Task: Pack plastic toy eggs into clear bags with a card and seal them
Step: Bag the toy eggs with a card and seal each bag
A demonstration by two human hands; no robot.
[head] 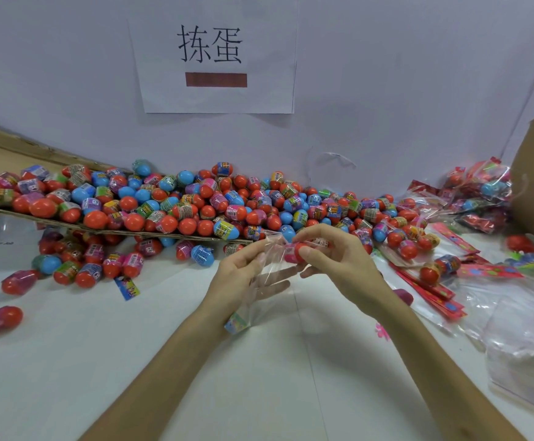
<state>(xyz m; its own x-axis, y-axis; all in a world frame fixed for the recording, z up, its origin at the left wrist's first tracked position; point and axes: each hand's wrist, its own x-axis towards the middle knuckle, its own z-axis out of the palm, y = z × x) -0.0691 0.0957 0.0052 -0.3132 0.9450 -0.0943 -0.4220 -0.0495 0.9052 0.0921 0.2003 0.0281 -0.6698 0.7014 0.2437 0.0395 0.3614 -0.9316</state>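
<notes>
So the clear bag [268, 281] is up off the table [132, 361], dead centre. The left hand [243, 278] grips it near the mouth, thumb on the front, other fingers loosely spread behind the plastic. A colourful card [235, 323] sits down in the bag's bottom corner, by the left wrist. The right hand [338, 262] is pinching a red egg [295, 251] between thumb and fingertips, right at the bag's opening. Just behind the bag there's a massive pile of eggs [195, 205], red and blue, spilling off a cardboard sheet [116, 232]. Right of the bag: red card strips [434, 288], loose empty bags [529, 329], and further back some packed bags [481, 189].
</notes>
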